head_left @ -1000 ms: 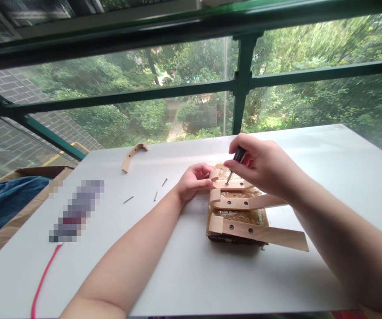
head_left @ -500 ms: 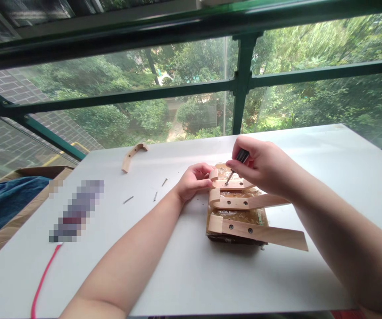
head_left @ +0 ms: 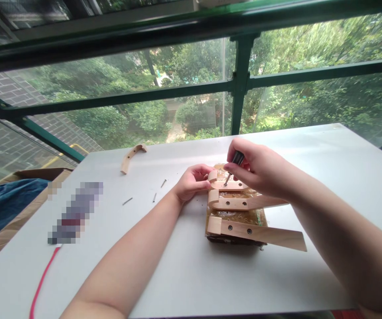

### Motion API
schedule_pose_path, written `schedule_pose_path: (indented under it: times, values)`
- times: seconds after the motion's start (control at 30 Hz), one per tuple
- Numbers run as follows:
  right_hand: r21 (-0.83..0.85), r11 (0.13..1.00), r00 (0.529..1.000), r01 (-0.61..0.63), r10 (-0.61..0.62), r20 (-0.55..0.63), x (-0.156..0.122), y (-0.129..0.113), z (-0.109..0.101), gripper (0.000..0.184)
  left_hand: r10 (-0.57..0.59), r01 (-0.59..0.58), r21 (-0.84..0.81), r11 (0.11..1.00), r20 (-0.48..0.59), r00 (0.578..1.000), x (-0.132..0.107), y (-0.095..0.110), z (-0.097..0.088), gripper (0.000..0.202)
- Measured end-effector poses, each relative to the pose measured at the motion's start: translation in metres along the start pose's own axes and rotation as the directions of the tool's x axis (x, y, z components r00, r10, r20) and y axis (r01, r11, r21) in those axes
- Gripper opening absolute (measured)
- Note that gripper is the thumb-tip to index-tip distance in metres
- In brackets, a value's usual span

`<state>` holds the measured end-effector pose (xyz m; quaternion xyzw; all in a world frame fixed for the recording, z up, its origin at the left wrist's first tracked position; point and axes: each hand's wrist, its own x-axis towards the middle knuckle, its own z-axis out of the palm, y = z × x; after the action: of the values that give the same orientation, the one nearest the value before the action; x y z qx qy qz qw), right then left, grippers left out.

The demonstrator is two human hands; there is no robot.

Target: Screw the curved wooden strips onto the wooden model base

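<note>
Two bare hands work at one block (head_left: pixel 235 216), brown and apparently tape-wrapped, on the right half of a white bench (head_left: pixel 174 279). Three wooden strips lie across the block: a far strip (head_left: pixel 233 186), a middle strip (head_left: pixel 237 204) and a near strip (head_left: pixel 267 235). Each shows two dark fastening points. One screwdriver (head_left: pixel 237 158) stands over the far strip, its tip at the left-hand point; its long axis is steeply tilted, the handle up and to the right, the shaft pointing down and to the left. The right hand (head_left: pixel 259 166) pinches the black handle between thumb and fingers. The left hand (head_left: pixel 192 182) has its fingers closed in a pinch about the blunt left end of the far strip. All three strips run left to right, with their raised ends at the left; the near strip's tail slopes toward the person. Left of the block lie three loose screws (head_left: pixel 154 197), apart from one another, and, farther back, one curved wooden piece (head_left: pixel 129 157), its axis bending from near-left to far-right. One red cord (head_left: pixel 44 274) crosses the bench's left side.
</note>
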<state>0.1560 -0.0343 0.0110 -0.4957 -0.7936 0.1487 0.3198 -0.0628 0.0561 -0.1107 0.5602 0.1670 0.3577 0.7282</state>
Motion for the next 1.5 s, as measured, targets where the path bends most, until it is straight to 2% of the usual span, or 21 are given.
schedule_pose_path:
  times: [0.43,1.07,1.33,1.5]
  values:
    - [0.029,1.000,1.000,-0.012,0.011,0.012,-0.0002,-0.0007,0.0005,0.013,0.043,-0.043,-0.010,0.999,-0.007,0.999,0.0010,-0.0015,0.0007,0.033]
    - [0.033,0.998,0.998,-0.053,0.053,0.022,0.0002,-0.0034,0.0002,0.013,0.035,-0.035,0.051,0.998,0.017,0.999,0.0010,0.0016,0.0016,0.032]
    - [0.041,0.998,0.999,-0.042,0.042,0.012,-0.0015,-0.0049,-0.0026,0.011,0.017,-0.015,0.089,0.996,-0.014,1.000,0.0002,0.0022,0.0016,0.032]
    - [-0.028,0.998,0.998,-0.059,0.059,-0.007,-0.0008,-0.0063,-0.0017,0.009,0.028,-0.027,0.103,0.994,-0.010,1.000,0.0011,0.0009,0.0005,0.032]
